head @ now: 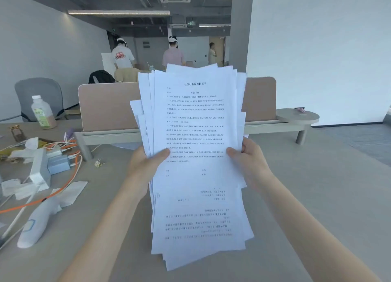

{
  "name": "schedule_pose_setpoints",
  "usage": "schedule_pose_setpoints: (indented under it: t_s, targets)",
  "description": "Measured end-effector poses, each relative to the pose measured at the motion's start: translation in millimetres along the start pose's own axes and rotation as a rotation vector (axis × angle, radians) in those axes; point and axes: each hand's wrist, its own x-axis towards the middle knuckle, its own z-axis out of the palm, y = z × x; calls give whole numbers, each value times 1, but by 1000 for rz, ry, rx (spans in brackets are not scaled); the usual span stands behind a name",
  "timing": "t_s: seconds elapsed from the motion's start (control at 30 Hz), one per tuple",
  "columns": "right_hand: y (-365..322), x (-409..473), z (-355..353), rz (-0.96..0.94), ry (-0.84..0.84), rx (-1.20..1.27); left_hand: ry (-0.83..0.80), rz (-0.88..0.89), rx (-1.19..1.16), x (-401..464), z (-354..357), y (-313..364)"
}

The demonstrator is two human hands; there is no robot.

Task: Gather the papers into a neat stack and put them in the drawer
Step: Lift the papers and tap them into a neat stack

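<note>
Both hands are holding a thick sheaf of white printed papers (194,155) upright in the air over the pale grey bench (296,186), in front of the person's chest. The left hand (140,167) is gripping the left edge of the sheaf, its thumb pressing on the front sheet; the right hand (249,165) is gripping the right edge at about the same height, thumb also on the front. Each hand is closing around the papers a little below the middle of the sheaf, so neither is nearer than the other.

The long axis of the sheaf is running top to bottom, from the beige desk divider (105,106) behind it down toward the person. The sheets are not yet squared: edges are fanning out at the top and along the left side, and several sheets are sliding down and hanging well below the hands. To my eye the lower edge is standing clear of the bench, directly above it, so tapping it straight down should even the stack. No drawer is showing in this view.
</note>
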Motion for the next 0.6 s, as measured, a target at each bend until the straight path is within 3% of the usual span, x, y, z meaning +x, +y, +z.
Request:
schedule_pose_setpoints:
  t_s: [0.23, 0.6]
  targets:
    - [-52, 9, 9, -209, -2, 17, 4, 228, -3, 8, 5, 48]
    - [-40, 1, 18, -189, -76, 125, -7, 112, -70, 2, 7, 24]
